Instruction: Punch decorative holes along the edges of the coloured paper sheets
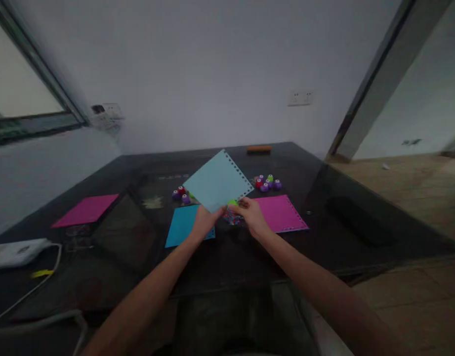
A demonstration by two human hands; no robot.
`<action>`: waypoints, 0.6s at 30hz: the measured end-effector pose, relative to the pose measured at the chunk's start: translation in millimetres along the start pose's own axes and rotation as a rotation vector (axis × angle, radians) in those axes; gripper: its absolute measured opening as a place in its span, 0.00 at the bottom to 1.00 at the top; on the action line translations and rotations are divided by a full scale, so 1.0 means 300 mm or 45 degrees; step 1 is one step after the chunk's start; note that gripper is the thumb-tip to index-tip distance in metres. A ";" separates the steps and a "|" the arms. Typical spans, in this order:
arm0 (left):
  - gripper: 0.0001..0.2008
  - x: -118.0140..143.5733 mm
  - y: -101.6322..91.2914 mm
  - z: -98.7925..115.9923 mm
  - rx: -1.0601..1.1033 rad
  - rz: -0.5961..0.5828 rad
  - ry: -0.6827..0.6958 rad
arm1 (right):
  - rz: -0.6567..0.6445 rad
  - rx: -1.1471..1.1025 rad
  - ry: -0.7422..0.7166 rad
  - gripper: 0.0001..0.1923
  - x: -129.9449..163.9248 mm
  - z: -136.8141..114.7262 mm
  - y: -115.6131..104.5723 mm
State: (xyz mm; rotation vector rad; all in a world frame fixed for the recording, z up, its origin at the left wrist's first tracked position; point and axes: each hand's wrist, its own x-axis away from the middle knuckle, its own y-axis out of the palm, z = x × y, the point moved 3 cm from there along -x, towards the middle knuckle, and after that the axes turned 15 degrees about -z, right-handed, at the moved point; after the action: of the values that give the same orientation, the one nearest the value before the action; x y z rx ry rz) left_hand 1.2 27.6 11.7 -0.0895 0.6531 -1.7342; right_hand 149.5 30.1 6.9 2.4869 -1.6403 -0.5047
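Observation:
A light blue sheet of paper (219, 180) is raised over the table, turned corner-down, with a row of small punched shapes along its right edges. My left hand (207, 220) is closed on its lower corner. My right hand (252, 213) is closed around a small green craft punch (232, 202) at the paper's lower edge. Whether the paper sits inside the punch's slot, I cannot tell. Below the hands lies a heap of colourful punched bits (232, 217). A bright blue sheet (181, 225) lies partly under my left forearm, and a magenta sheet with a punched border (281, 212) lies beside my right hand.
Several coloured craft punches (266, 184) cluster behind the magenta sheet, and more punches (185, 199) stand at left. Another pink sheet (87, 209) lies far left, near a white power strip (20, 253) with a cable. A brown bar-shaped object (259, 149) rests near the wall.

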 end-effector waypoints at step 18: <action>0.12 0.005 0.005 0.000 0.047 0.088 -0.059 | 0.029 0.021 -0.025 0.18 -0.008 0.025 -0.020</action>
State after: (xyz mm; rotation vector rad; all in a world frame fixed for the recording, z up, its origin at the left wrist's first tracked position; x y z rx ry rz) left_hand 2.0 25.9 10.6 -0.0802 0.5833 -1.6723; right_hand 151.3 35.1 -1.2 2.4792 -1.6848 -0.5172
